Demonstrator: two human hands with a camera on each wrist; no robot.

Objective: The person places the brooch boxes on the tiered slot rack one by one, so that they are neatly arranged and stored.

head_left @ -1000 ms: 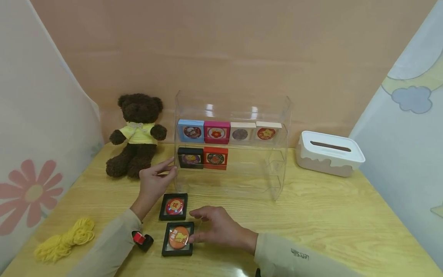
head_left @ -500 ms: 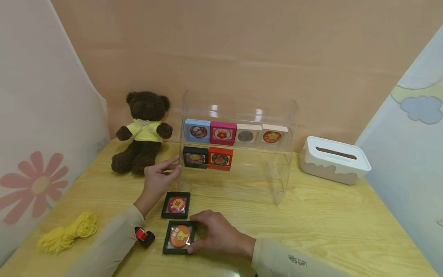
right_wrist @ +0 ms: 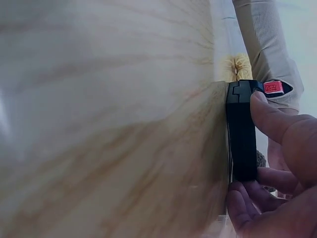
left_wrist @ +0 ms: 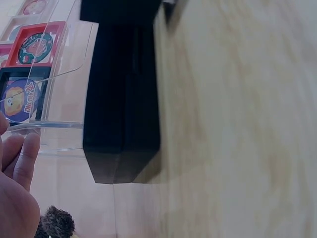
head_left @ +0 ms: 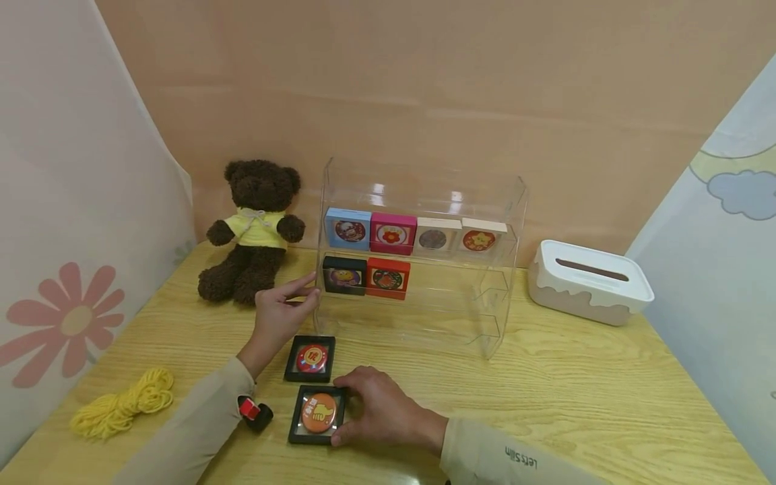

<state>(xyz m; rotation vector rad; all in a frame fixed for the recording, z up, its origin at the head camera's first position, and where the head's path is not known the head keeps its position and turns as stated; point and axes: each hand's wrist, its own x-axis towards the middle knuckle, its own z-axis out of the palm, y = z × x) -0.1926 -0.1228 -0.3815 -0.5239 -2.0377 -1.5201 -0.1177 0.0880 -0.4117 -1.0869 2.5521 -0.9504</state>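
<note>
My right hand [head_left: 384, 412] grips a black square display case [head_left: 318, 412] with an orange thumbs-up badge, thumb on the near corner and fingers at the far one. In the right wrist view, the case [right_wrist: 241, 139] shows edge-on between thumb and fingers, low at the tabletop. With thumb and fingers, my left hand [head_left: 280, 315] pinches the left side edge of a clear acrylic display rack [head_left: 418, 330]. Just behind the gripped case lies a second black case [head_left: 312, 358] with a red badge. The left wrist view has a black case side [left_wrist: 121, 124] up close.
The rack's upper tier bears several colored cases, including a pink case [head_left: 393, 234]; below sit a black case [head_left: 344, 275] and a red case [head_left: 389, 278]. A teddy bear [head_left: 257, 229] stands left, yellow yarn [head_left: 124, 404] front left, a tissue box [head_left: 589, 283] right.
My right hand has closed its thumb and fingers onto the orange-badge case. The left hand keeps its place at the rack. The head view has shifted slightly.
</note>
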